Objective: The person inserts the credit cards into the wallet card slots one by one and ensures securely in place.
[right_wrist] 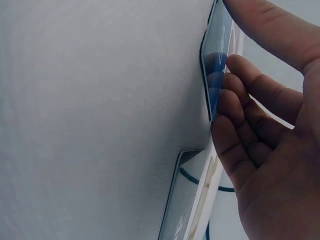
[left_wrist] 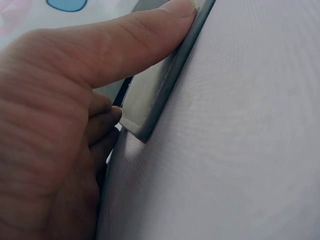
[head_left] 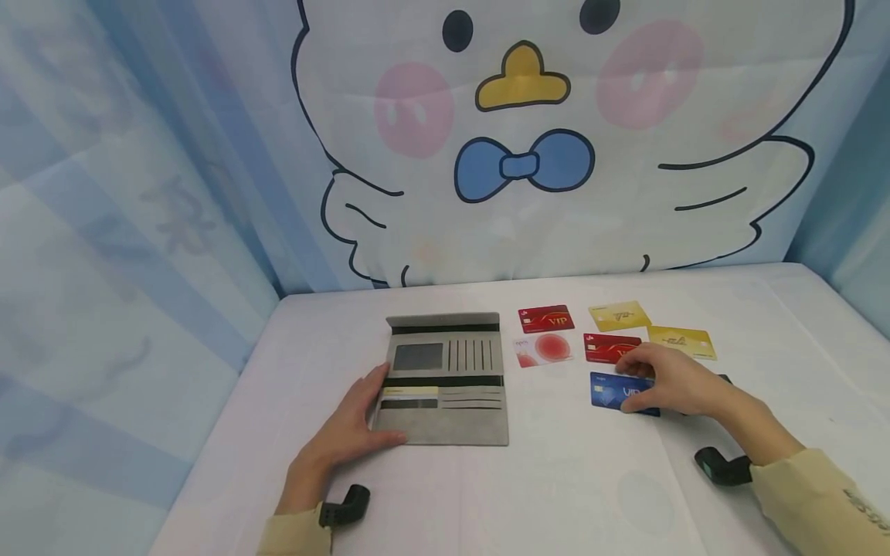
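A grey card wallet (head_left: 473,432) lies opened flat on the table, with several slots, a dark window and a card (head_left: 410,392) tucked in its lower left part. Along the wallet's left edge rests my left hand (head_left: 348,428), fingers extended and thumb on the near edge close to the corner. My right hand (head_left: 677,380) pinches a blue VIP card (head_left: 608,390) between the thumb at its near edge and fingertips at its far edge. In the right wrist view the blue card (right_wrist: 216,65) appears edge-on; whether it is lifted I cannot tell.
Beyond the blue card lie two red VIP cards (head_left: 546,318) (head_left: 603,347), two yellow cards (head_left: 620,315) (head_left: 684,341) and a white card with red circles (head_left: 544,350). A dark object (head_left: 725,378) shows partly behind the right hand. A patterned curtain (head_left: 514,232) hangs behind the table.
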The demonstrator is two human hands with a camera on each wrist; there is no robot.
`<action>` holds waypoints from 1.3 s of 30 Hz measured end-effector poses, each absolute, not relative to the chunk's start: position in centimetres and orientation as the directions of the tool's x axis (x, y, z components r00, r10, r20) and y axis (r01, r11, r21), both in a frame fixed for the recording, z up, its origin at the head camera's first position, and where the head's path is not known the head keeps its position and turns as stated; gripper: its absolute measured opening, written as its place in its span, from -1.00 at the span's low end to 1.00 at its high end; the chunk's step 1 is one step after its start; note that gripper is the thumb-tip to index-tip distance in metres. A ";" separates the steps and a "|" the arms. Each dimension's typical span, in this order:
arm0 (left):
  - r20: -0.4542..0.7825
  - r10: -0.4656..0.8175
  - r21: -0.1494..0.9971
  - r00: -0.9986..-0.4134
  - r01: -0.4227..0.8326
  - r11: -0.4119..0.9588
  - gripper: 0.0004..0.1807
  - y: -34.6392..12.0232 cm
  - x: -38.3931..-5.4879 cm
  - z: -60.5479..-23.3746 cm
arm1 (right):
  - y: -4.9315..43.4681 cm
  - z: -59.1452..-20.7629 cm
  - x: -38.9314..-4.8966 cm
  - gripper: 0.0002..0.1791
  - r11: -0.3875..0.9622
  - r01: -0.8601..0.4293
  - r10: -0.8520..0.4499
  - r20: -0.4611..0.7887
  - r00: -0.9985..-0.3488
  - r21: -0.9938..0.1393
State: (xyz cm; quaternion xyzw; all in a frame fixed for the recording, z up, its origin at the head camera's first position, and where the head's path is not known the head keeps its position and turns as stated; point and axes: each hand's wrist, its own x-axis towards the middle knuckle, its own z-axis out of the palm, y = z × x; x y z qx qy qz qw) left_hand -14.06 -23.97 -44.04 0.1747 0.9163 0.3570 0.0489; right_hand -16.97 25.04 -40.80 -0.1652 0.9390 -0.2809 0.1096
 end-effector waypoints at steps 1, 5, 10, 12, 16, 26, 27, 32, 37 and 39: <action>0.039 0.357 0.672 -0.933 0.289 0.682 0.22 -24.0 -14.1 -44.1 | 25.1 -40.8 -17.0 -0.35 0.787 -0.248 -0.374 -0.116 -0.920 -0.565; 0.049 0.358 0.672 -0.932 0.296 0.679 0.22 -24.0 -14.0 -44.0 | 25.1 -40.7 -16.9 -0.35 0.785 -0.246 -0.375 -0.120 -0.919 -0.568; 0.045 0.346 0.672 -0.937 0.285 0.683 0.21 -24.2 -13.9 -44.0 | 24.9 -40.7 -16.9 -0.38 0.774 -0.254 -0.386 -0.114 -0.915 -0.580; 0.037 0.345 0.673 -0.938 0.279 0.685 0.22 -24.2 -13.9 -44.0 | 24.9 -40.7 -16.9 -0.41 0.767 -0.260 -0.392 -0.108 -0.913 -0.587; 0.037 0.348 0.673 -0.937 0.281 0.684 0.22 -24.2 -13.9 -44.0 | 24.9 -40.6 -16.9 -0.53 0.761 -0.260 -0.392 -0.101 -0.915 -0.594; 0.041 0.347 0.677 -0.937 0.281 0.680 0.23 -24.2 -13.8 -44.1 | 24.5 -40.4 -17.2 -0.73 0.709 -0.262 -0.430 -0.108 -0.896 -0.655; 0.039 0.347 0.679 -0.937 0.279 0.679 0.23 -24.2 -13.8 -44.0 | 24.5 -40.4 -17.3 -0.74 0.704 -0.258 -0.433 -0.112 -0.894 -0.662; 0.025 0.345 0.675 -0.938 0.271 0.686 0.24 -24.3 -13.8 -44.0 | 24.0 -40.5 -17.6 -0.73 0.685 -0.218 -0.425 -0.139 -0.894 -0.695; 0.014 0.346 0.674 -0.938 0.265 0.690 0.25 -24.2 -13.9 -44.0 | 23.7 -40.4 -18.0 -0.72 0.644 -0.187 -0.422 -0.140 -0.896 -0.742; 0.013 0.346 0.675 -0.938 0.263 0.689 0.25 -24.1 -13.9 -44.0 | 23.5 -40.4 -18.1 -0.71 0.628 -0.180 -0.417 -0.133 -0.899 -0.757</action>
